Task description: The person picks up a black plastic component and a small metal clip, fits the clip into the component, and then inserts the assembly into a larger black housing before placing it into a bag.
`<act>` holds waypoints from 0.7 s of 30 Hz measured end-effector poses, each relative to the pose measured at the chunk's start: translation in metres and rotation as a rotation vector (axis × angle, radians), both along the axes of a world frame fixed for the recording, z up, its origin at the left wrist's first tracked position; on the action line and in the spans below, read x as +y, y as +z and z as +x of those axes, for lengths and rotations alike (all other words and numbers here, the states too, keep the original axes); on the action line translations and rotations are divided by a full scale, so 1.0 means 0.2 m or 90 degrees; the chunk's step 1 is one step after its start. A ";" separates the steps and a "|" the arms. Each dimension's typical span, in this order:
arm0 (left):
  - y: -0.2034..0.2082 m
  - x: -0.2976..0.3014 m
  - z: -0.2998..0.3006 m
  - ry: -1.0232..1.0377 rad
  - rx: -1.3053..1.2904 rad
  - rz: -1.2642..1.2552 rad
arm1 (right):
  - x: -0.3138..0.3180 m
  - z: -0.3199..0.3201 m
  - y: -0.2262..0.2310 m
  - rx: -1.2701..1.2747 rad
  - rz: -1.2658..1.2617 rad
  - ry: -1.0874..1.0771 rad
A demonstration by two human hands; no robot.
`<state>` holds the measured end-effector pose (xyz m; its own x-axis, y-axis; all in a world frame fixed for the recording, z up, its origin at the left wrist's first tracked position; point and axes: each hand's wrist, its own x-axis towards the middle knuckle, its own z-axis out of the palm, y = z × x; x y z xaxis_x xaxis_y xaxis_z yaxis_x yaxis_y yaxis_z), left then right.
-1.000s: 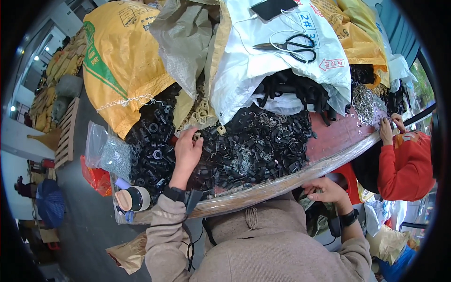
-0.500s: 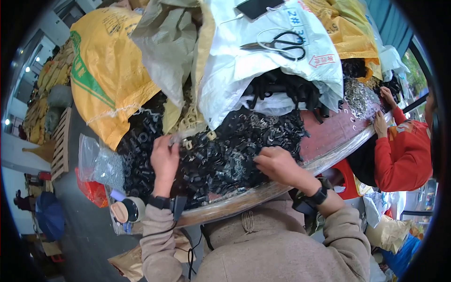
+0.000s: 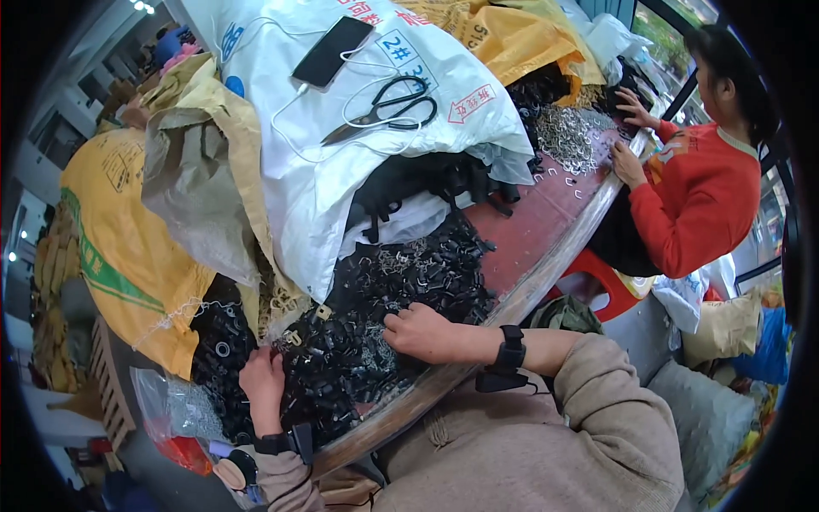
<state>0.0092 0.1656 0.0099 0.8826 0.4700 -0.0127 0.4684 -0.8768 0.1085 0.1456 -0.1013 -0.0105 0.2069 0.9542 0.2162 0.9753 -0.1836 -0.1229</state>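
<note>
A heap of small black plastic parts [image 3: 331, 354] covers the near side of the table. At its left part, my left hand [image 3: 263, 381] bends over the black pieces with thumb and fingers drawn together, just below a few beige parts [image 3: 293, 338]. Whatever sits between those fingertips is too small to make out. My right hand [image 3: 420, 334] rests at the heap's middle, fingers curled down beside small silver metal pieces [image 3: 375, 345]; its fingertips are partly hidden.
Behind the heap, a white sack [image 3: 299, 205] spills larger black parts [image 3: 418, 183]; scissors [image 3: 384, 113] and a phone [image 3: 333, 51] with a cable lie on it. Yellow sack [image 3: 128, 247] stands left. At right, a person in red [image 3: 699, 196] works by silver hooks [image 3: 567, 141].
The view has swung to the right. My left hand has come down from the beige parts toward the black pieces, and my right hand has moved in closer to the silver bits.
</note>
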 end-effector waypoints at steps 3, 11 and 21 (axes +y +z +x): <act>0.01 -0.02 -0.03 -0.027 -0.014 0.000 | 0.00 0.01 -0.02 0.010 0.027 0.000; 0.07 0.01 -0.06 -0.157 0.008 -0.139 | 0.00 0.00 -0.04 0.027 0.051 0.059; 0.04 -0.04 -0.05 -0.030 -0.018 -0.234 | 0.02 0.00 -0.07 0.035 0.049 0.051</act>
